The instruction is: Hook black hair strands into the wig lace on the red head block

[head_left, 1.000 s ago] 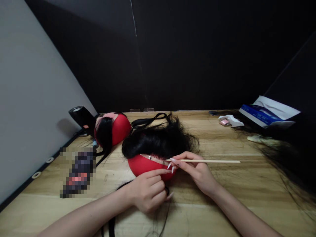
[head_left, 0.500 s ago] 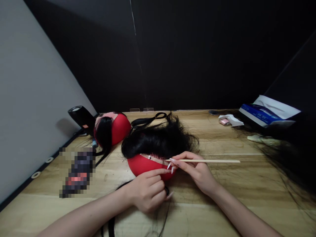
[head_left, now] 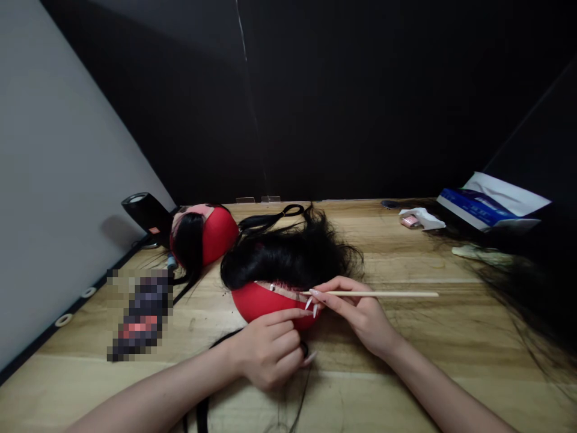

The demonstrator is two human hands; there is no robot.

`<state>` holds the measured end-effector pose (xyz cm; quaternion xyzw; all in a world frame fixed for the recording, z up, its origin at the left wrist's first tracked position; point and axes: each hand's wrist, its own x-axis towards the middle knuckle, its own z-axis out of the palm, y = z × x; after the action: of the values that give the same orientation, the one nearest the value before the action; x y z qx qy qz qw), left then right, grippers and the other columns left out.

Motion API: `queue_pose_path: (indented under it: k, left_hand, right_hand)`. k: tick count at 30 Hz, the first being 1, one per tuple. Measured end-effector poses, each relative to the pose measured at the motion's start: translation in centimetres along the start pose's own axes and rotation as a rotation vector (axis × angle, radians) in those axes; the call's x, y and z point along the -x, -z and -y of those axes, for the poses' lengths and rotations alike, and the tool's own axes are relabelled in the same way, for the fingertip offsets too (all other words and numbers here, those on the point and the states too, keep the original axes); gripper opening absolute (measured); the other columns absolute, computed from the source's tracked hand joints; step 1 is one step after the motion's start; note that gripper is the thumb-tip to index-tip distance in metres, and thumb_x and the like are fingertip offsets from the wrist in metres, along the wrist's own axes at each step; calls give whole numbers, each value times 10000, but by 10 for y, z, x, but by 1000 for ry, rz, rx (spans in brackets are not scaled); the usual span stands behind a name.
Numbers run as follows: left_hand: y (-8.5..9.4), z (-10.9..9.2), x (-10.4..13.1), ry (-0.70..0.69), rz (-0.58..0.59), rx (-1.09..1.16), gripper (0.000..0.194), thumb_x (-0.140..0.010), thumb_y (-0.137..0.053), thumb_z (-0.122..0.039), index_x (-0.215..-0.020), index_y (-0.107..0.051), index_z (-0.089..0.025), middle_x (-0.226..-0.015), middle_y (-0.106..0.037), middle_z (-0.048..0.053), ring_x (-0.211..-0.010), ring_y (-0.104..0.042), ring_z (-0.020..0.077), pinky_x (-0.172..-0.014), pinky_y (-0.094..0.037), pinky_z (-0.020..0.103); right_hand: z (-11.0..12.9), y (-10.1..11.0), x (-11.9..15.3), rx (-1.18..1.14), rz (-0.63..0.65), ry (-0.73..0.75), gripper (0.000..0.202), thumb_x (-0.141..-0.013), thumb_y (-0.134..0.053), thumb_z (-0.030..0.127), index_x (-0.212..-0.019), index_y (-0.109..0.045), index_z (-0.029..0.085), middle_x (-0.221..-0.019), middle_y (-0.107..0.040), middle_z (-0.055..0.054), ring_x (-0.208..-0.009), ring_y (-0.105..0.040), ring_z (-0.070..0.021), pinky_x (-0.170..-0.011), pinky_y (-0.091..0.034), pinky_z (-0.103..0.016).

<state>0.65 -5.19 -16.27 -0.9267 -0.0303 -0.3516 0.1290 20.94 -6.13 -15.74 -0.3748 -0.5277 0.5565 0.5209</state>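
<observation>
A red dome-shaped wig block [head_left: 259,304] lies in front of me, with a pale lace band [head_left: 288,291] along its edge. Dark knots line the band, and a mass of black hair [head_left: 283,258] is folded back behind it. Between thumb and fingers, my right hand [head_left: 360,310] pinches a ventilating needle with a thin pale wooden handle [head_left: 396,294]; its tip meets the lace, too fine to make out. My left hand [head_left: 273,349] rests against the near side of the block, index finger stretched toward the needle tip, other fingers curled around a strand of black hair [head_left: 305,349].
A second red wig block [head_left: 220,234] with hair stands at the back left, beside a black cylinder [head_left: 146,213]. A blurred-out item [head_left: 142,316] lies at the left. On the right are a blue tissue box [head_left: 484,204], a crumpled tissue [head_left: 426,218] and loose dark hair [head_left: 532,294].
Both hands and the needle stay almost in place. The whole view has shifted very slightly; nothing was taken up or let go.
</observation>
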Motion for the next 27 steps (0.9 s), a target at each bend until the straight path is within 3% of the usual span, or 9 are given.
queue_pose_path:
  k: [16, 27]
  left_hand:
    - [0, 0, 0, -2, -3, -13, 397, -883, -476, -98, -494, -529, -157, -475, -437, -14, -470, -392, 105, -989, -539, 334]
    - [-2, 1, 2, -9, -20, 0, 400, -878, -483, -99, -484, -523, -155, -473, -431, -15, -485, -427, 104, -993, -536, 327]
  right_hand:
    - [-6, 0, -1, -113, 34, -23, 187, -835, -726, 348, -876, -714, 166, -799, -731, -32, -719, -667, -109, -709, -518, -219]
    - [-6, -3, -2, -223, 15, -119, 247, -811, -740, 397, -853, -718, 155, -798, -736, -54, -695, -661, -119, -698, -520, -241]
